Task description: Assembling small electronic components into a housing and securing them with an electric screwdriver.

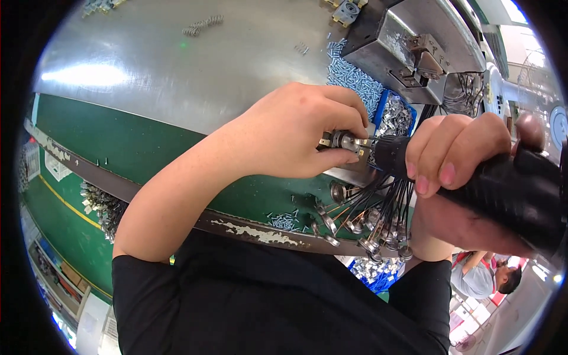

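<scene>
Two hands (378, 142), metal part (343, 141) between

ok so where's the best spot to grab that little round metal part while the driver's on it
Probably around its round body, pinched from the left as the left hand does now. The black driver in the right hand meets it from the right, so that end is taken.

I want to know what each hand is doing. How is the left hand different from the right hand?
The left hand pinches a small round metal part between its fingertips; the right hand wraps its whole fist around a thick black power tool. The left hand shows its back, while the right hand shows curled fingers and nails. Both are bare, and they meet where the tool's tip touches the part.
</scene>
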{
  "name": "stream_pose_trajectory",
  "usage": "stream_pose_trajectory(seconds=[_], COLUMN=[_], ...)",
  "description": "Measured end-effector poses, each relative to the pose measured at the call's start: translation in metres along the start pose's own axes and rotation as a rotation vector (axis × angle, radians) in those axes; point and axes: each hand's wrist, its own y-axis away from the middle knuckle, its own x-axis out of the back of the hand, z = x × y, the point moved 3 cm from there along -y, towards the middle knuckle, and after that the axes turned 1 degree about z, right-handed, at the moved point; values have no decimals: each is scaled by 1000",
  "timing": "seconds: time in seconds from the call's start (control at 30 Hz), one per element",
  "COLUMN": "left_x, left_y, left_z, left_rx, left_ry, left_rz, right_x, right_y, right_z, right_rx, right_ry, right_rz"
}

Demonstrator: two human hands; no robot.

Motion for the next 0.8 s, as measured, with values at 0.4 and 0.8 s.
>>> stream_pose_trajectory(seconds=[0.4, 0.8], left_x=[-1, 0], left_y=[-5, -12], left_z=[7, 10], left_rx=[10, 20], left_ry=[-14, 4], left_rz=[-55, -80], right_x=[108, 73], right_y=[-17, -46], right_z=[-5, 5], right_rx=[75, 53], right_ry=[33, 406], right_rz=[665, 1005])
